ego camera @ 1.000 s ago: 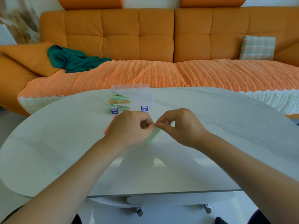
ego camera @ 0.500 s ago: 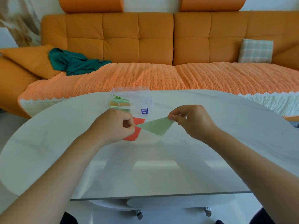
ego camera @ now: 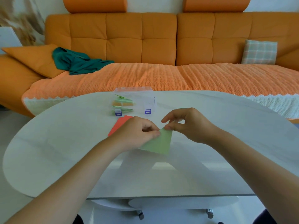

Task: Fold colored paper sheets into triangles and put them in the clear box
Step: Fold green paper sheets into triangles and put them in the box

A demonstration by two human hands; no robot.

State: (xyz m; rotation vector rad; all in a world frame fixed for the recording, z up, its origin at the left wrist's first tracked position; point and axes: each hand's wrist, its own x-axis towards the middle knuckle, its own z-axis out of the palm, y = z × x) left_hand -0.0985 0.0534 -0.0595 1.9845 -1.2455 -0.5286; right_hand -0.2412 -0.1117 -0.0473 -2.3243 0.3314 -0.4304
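Observation:
A light green paper sheet (ego camera: 159,143) hangs just above the white table (ego camera: 64,151), folded into a triangle-like shape. My left hand (ego camera: 137,133) pinches its upper left corner. My right hand (ego camera: 186,125) pinches the top corner with thumb and forefinger. Red paper sheets (ego camera: 119,125) lie on the table, partly hidden under my left hand. Behind them stands the clear box (ego camera: 145,97) with purple latches, holding several folded green and orange triangles in its left half.
An orange sofa (ego camera: 145,46) runs along the far side of the table, with a teal cloth (ego camera: 77,62) and a checked cushion (ego camera: 258,51) on it. The table's near edge is close to my body.
The green paper went from being stretched sideways between my hands to hanging downward. My hands moved closer together and slightly toward me.

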